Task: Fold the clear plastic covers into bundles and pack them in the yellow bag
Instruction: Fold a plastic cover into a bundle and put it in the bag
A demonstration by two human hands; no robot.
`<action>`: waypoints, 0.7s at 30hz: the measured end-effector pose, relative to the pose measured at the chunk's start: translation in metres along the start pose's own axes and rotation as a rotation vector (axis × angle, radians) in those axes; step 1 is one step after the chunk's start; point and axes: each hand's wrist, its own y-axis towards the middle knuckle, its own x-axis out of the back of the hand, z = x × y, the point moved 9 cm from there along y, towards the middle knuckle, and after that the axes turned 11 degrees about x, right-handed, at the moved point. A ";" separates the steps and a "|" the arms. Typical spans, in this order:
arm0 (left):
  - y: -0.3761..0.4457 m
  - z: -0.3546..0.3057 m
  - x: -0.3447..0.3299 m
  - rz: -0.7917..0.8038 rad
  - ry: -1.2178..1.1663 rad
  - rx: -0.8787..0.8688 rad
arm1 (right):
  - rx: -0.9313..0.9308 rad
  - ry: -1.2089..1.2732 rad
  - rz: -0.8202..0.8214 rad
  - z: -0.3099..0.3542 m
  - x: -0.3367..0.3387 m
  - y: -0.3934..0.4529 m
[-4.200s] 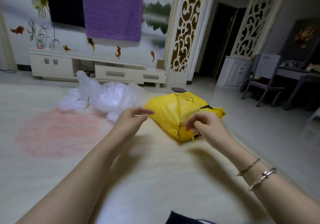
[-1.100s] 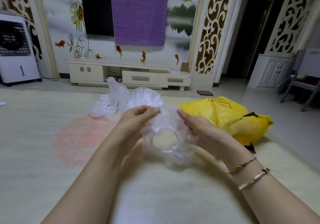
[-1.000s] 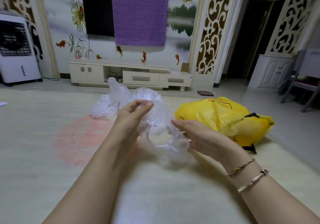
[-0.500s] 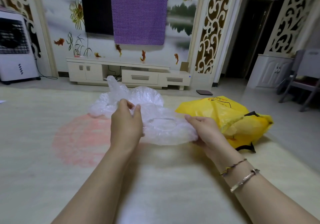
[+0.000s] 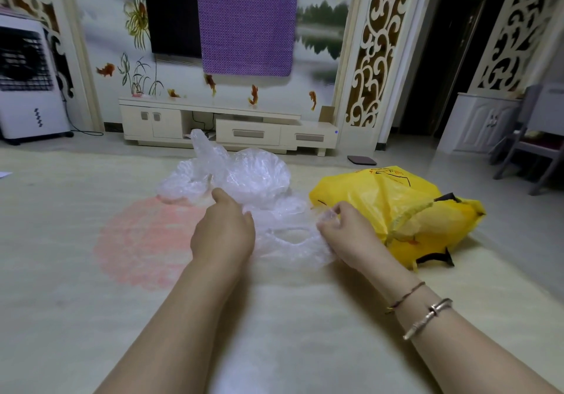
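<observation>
ahead: plastic pile blocks | right: yellow bag blocks | left: bare rug

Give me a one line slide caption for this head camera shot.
Both hands, left and right, stretch a clear plastic cover flat on the floor beside the yellow bag.

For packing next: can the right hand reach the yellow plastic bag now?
Probably yes: the right hand is beside the yellow plastic bag, nothing between, but its fingers pinch the clear plastic cover.

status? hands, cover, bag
Left hand and right hand each grip the clear cover, spread flat. Yellow bag beside right hand. Nothing in the way.
</observation>
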 end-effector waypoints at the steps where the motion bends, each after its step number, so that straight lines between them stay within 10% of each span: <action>1: -0.001 0.001 -0.003 0.028 0.111 0.010 | 0.025 -0.101 0.032 0.001 0.000 -0.001; 6: -0.002 0.001 -0.002 0.055 0.411 -0.033 | 0.221 -0.356 0.056 0.018 0.004 -0.007; 10: -0.002 -0.015 -0.006 0.235 0.039 -0.212 | 0.429 -0.271 0.180 0.045 0.007 -0.011; 17: -0.018 -0.012 -0.037 0.579 0.130 -0.226 | 0.317 -0.262 0.637 0.034 -0.009 -0.035; 21: -0.019 -0.010 -0.035 0.611 0.121 -0.209 | 0.275 -0.352 0.609 0.026 -0.005 -0.032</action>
